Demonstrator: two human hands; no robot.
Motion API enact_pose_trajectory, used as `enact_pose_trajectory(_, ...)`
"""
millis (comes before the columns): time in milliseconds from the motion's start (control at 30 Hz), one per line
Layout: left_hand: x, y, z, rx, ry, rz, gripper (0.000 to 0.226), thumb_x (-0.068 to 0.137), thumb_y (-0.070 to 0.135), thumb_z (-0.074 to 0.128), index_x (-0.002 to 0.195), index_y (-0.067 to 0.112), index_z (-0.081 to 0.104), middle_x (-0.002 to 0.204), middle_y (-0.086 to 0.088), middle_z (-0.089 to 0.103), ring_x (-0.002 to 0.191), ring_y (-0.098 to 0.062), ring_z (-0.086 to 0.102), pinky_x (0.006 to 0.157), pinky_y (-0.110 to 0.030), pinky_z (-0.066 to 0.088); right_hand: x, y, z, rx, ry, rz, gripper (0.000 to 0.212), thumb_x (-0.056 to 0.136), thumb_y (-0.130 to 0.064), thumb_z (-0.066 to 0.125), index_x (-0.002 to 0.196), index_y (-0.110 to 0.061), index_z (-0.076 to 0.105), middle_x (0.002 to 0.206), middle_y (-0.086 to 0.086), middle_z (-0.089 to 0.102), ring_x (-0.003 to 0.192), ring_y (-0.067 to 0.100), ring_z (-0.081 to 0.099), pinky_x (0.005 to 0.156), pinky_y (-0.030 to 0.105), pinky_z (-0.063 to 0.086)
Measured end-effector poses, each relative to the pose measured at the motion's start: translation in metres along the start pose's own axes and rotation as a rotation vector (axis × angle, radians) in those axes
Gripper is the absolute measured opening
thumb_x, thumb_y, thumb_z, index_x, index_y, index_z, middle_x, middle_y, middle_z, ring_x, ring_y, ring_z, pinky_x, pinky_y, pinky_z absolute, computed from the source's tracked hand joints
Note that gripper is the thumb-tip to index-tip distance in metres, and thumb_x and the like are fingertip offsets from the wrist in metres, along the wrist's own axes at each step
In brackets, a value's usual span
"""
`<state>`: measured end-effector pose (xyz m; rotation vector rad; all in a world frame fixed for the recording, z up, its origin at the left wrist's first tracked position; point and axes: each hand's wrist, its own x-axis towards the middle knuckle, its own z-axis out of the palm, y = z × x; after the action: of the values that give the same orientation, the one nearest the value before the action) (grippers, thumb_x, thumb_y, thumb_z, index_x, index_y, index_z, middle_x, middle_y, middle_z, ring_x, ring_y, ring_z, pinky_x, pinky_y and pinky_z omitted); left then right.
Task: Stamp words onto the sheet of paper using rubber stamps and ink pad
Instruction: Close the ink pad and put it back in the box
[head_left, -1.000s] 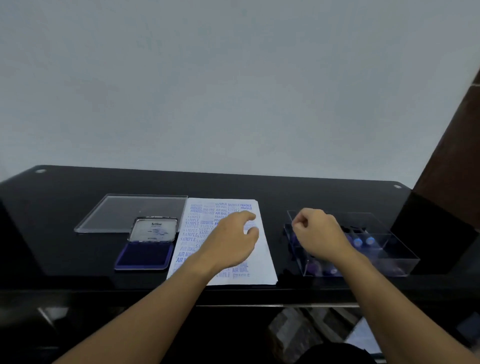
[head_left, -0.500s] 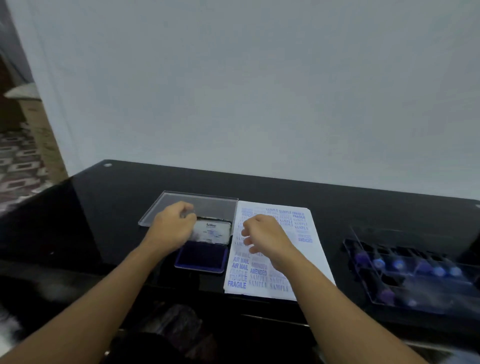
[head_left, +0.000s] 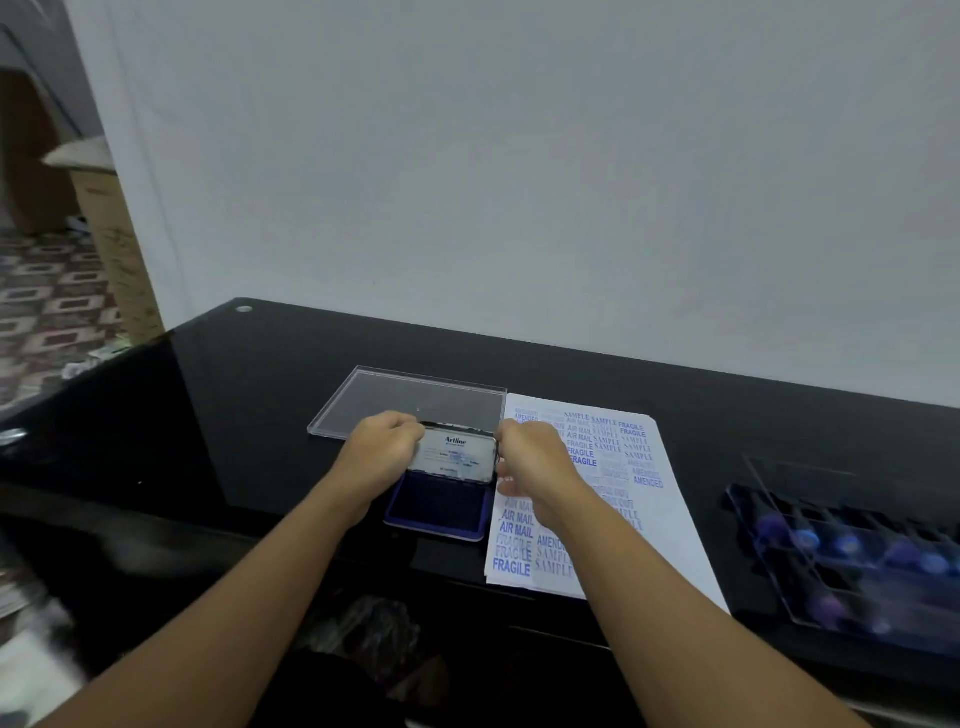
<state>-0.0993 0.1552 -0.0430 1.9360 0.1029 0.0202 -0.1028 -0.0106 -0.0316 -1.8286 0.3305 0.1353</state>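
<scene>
2 hands flank the ink pad (head_left: 440, 508) beside the paper (head_left: 655, 512): left hand (head_left: 382, 450) pinches the lid (head_left: 457, 455) at 1 side, right hand (head_left: 535, 458) the other.

Stamp tray (head_left: 769, 566) at rt edge: blurred, cut off, stamps (head_left: 806, 540) just blue blobs. Ink pad lid (head_left: 457, 453) fine print unreadable. Right forearm (head_left: 608, 551) hides pt of sheet (head_left: 613, 441).

Black table (head_left: 270, 395): sheet (head_left: 670, 525), ink pad (head_left: 439, 512)
</scene>
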Motion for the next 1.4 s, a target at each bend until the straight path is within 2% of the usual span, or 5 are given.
enact_pose_trajectory(233,0.000,-0.007,-0.012,-0.159,0.035,-0.034,0.023,0.079,0.037,0.056,0.086,0.025,0.074,0.094,0.006,0.075,0.098,-0.018,0.070,0.092,-0.047,0.054,-0.017,0.001,-0.013,0.072,0.060,-0.080,0.032,0.094,-0.011,0.042,0.109,0.014,0.054,0.090,0.026,0.055,0.080,0.023,0.044,0.069,0.045,0.044)
enact_pose_trajectory(300,-0.006,-0.001,-0.013,-0.157,0.059,-0.035,0.023,0.090,0.032,0.054,0.093,0.019,0.073,0.095,0.004,0.075,0.096,-0.015,0.069,0.082,-0.038,0.052,-0.027,0.001,-0.018,0.049,0.053,-0.117,0.033,0.096,-0.012,0.043,0.115,0.011,0.055,0.110,0.031,0.062,0.080,0.023,0.048,0.071,0.046,0.047)
enact_pose_trajectory(500,-0.004,-0.012,-0.023,-0.098,0.166,-0.145,0.017,0.088,0.025,0.051,0.085,0.015,0.064,0.079,-0.002,0.064,0.073,-0.019,0.055,0.065,-0.033,0.037,-0.038,0.015,-0.033,0.026,0.035,-0.126,0.021,0.098,-0.017,0.045,0.104,-0.007,0.063,0.097,0.013,0.072,0.077,0.019,0.061,0.069,0.036,0.051)
enact_pose_trajectory(900,-0.033,-0.021,-0.013,0.162,0.075,-0.146,0.027,0.079,0.034,0.054,0.088,0.014,0.069,0.085,-0.003,0.070,0.080,-0.020,0.063,0.083,-0.043,0.055,-0.046,0.019,-0.017,0.076,-0.050,0.050,0.006,0.092,-0.012,0.045,0.092,-0.009,0.051,0.081,0.019,0.054,0.071,0.027,0.049,0.062,0.036,0.041)
enact_pose_trajectory(1400,-0.042,-0.017,-0.008,0.119,0.077,-0.134,0.021,0.082,0.025,0.054,0.081,0.007,0.064,0.076,0.001,0.058,0.069,-0.016,0.049,0.068,-0.034,0.042,-0.055,0.019,-0.001,0.083,0.003,0.070,0.029,0.091,-0.018,0.049,0.105,0.003,0.064,0.078,0.012,0.060,0.071,0.024,0.054,0.065,0.034,0.050)
